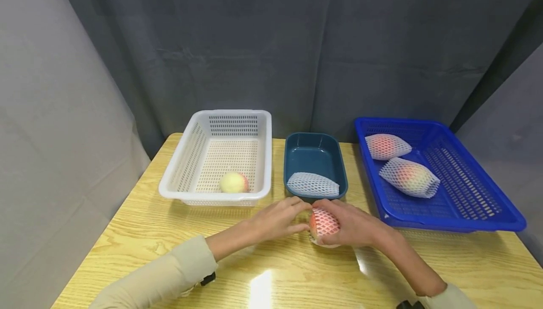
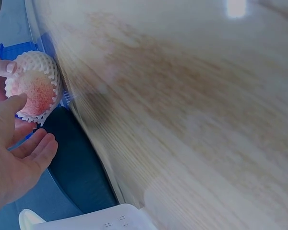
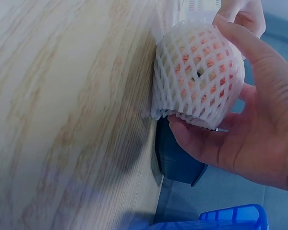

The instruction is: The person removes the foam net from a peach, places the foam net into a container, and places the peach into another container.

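A peach (image 1: 314, 226) sits partly inside a white foam net sleeve (image 3: 197, 72), above the wooden table in front of the teal tray. My right hand (image 1: 354, 224) grips the netted peach from the right, thumb and fingers spread around it. The bare red-and-yellow end of the peach (image 2: 33, 93) faces my left hand (image 1: 277, 219). That hand is at the peach's left side, its thumb tip over the fruit in the left wrist view and its other fingers loosely extended. Whether the left fingertips press on the net cannot be told.
A white basket (image 1: 173, 182) at the left holds one bare peach (image 1: 233, 182). The teal tray (image 1: 311, 151) in the middle holds an empty-looking foam net (image 1: 313, 184). At the right, a blue basket (image 1: 458, 177) contains two netted peaches (image 1: 409, 177). A dark curtain hangs behind.
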A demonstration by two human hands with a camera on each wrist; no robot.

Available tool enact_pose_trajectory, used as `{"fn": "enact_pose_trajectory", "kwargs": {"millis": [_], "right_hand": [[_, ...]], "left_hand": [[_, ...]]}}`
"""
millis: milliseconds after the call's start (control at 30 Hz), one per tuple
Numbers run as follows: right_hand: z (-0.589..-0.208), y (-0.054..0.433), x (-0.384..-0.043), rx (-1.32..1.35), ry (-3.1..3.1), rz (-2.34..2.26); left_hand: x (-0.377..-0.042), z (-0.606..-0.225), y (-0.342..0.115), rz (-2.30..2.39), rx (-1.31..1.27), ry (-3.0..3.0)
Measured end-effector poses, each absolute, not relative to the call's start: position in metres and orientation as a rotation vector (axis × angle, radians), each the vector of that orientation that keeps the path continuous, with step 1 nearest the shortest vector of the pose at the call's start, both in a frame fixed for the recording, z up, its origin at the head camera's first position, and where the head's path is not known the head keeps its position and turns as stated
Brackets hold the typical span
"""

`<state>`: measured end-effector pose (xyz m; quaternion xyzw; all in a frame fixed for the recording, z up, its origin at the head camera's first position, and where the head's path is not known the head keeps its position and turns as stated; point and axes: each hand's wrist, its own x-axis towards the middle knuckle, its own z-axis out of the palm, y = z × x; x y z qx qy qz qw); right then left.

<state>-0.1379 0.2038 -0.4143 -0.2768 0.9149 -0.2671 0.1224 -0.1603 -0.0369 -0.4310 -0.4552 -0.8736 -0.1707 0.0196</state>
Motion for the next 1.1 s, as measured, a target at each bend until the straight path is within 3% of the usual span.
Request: {"fn": "enact_pose_trajectory", "kwargs": {"millis": [1100], "right_hand": [[-0.4103,0.2116,-0.1326,-0.740,2.777,-0.685]], "left_hand": [[-0.1600,-0.4322,-0.0364,-0.513,-1.420,-2.686]]}}
